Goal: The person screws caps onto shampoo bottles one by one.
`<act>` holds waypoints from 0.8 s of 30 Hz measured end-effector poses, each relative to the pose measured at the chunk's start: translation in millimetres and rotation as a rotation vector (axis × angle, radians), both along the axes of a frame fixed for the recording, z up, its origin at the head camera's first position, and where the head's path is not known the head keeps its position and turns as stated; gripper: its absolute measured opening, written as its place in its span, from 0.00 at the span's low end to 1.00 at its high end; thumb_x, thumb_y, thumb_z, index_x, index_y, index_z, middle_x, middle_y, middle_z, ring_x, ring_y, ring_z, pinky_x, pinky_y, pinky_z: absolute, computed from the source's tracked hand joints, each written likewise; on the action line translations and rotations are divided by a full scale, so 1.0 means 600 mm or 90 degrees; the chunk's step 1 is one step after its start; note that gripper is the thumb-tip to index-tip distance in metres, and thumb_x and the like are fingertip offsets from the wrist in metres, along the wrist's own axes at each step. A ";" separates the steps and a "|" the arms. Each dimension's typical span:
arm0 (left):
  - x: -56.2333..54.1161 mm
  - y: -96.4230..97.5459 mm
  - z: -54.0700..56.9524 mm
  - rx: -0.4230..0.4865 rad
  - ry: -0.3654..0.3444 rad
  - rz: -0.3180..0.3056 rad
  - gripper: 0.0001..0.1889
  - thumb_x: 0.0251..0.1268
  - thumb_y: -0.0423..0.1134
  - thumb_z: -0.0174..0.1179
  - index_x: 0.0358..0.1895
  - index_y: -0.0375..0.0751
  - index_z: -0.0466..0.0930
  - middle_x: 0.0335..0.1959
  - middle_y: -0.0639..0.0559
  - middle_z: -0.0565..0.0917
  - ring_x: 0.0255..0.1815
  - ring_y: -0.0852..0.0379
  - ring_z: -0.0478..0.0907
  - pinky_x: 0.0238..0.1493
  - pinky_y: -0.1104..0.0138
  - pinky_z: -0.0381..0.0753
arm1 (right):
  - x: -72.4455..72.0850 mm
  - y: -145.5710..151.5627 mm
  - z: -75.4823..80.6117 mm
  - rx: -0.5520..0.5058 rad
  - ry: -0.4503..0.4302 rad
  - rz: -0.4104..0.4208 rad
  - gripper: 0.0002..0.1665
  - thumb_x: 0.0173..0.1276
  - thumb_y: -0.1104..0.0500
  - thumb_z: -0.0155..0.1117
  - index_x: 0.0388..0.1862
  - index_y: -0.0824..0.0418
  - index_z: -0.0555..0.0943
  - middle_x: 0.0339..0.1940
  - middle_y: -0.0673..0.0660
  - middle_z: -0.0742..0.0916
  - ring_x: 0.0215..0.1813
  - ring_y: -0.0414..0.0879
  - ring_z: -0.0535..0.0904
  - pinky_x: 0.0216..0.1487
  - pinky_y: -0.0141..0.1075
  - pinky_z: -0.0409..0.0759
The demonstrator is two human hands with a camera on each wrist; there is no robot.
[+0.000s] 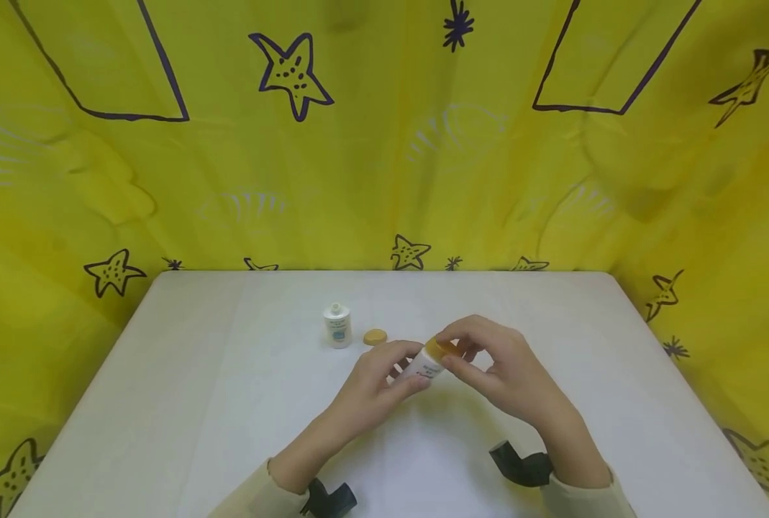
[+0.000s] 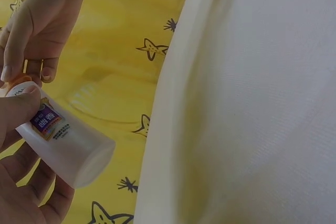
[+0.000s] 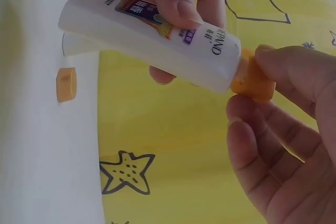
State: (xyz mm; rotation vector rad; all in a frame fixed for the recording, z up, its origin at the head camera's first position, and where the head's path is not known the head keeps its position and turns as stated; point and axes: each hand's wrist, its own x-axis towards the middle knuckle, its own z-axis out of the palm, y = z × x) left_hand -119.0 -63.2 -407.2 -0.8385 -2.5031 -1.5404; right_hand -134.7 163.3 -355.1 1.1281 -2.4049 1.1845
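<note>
A small white bottle (image 3: 173,43) with a printed label is tilted above the table, its orange cap (image 3: 253,80) at the upper end. My left hand (image 1: 374,388) grips the bottle's body between thumb and fingers. With thumb and fingertips my right hand (image 1: 503,367) pinches the orange cap. The left wrist view shows the bottle (image 2: 68,145) with its base toward the table. Whether the cap is threaded on or loose I cannot tell.
A second white bottle (image 1: 337,327) stands uncapped on the white table (image 1: 229,403). Beside it lies a loose orange cap (image 1: 375,337). Behind the table hangs a yellow curtain (image 1: 358,165) with star drawings. Dark wrist mounts (image 1: 520,466) sit under the forearms.
</note>
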 end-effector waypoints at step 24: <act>-0.002 -0.009 0.011 0.015 0.003 -0.016 0.17 0.66 0.42 0.66 0.57 0.48 0.80 0.45 0.60 0.85 0.44 0.63 0.78 0.43 0.68 0.82 | -0.001 0.000 -0.002 -0.037 0.069 0.005 0.20 0.53 0.68 0.78 0.43 0.52 0.85 0.54 0.53 0.87 0.54 0.47 0.84 0.58 0.26 0.77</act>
